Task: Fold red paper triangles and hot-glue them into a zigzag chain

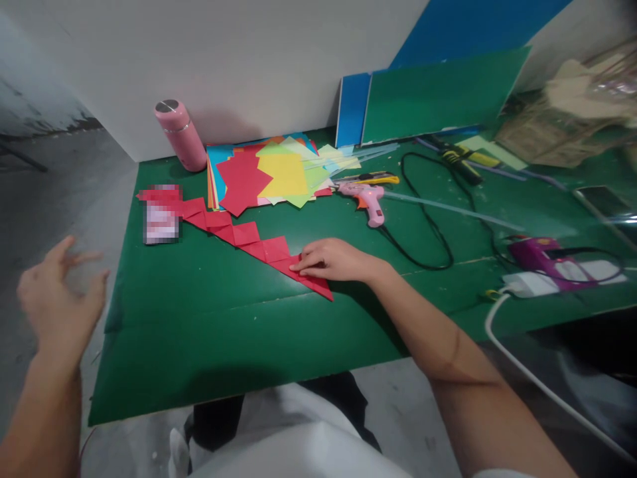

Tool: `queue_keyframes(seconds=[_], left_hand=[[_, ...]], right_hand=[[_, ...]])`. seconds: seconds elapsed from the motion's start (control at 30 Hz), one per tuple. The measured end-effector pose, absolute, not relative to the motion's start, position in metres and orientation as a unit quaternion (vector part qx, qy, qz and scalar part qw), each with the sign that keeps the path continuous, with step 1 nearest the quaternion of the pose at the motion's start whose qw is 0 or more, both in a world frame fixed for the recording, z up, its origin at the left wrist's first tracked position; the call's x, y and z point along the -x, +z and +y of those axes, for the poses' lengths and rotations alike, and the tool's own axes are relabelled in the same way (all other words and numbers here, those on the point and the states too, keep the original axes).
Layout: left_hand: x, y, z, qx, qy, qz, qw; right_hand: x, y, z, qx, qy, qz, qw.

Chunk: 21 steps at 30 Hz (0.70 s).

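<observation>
A long strip of folded red paper pieces [246,234] lies slantwise on the green table [199,345]. My right hand [331,260] rests on the strip near its lower right end, fingers bunched together with the tips pressed on the paper. Off the table's left edge, my left hand [64,292] hangs in the air with its fingers apart and nothing in them. The strip's upper left end meets a pixelated patch [162,219], whose content cannot be made out. Beyond the strip are stacked colored sheets [283,174], red, yellow and green on top.
A pink bottle [182,136] stands at the back left. Right of the sheets lie a pink glue gun [365,199] with a black cable and a yellow cutter [383,178]. Farther right are a purple device [540,259], a white power strip [537,284] and brown paper pieces [542,129].
</observation>
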<state>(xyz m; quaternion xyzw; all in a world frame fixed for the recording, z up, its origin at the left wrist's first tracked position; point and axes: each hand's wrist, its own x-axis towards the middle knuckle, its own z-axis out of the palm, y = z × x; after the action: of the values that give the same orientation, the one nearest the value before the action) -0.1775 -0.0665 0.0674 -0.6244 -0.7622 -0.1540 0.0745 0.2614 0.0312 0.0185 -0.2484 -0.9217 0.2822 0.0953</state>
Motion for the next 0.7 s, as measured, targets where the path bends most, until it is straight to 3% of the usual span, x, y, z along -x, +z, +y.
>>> queue_keyframes(seconds=[0.07, 0.3, 0.7], left_hand=[[0.144, 0.076, -0.046, 0.682, -0.152, -0.71, 0.092], [0.068, 0.06, 0.032, 0.858, -0.066, -0.507, -0.045], [0.047, 0.044, 0.046, 0.86, 0.034, -0.509, 0.001]], right_hand=[[-0.261, 0.018, 0.031, 0.25, 0.279, -0.922, 0.097], [-0.26, 0.015, 0.03, 0.242, 0.233, -0.935, 0.111], [-0.257, 0.015, 0.032, 0.228, 0.194, -0.94, 0.166]])
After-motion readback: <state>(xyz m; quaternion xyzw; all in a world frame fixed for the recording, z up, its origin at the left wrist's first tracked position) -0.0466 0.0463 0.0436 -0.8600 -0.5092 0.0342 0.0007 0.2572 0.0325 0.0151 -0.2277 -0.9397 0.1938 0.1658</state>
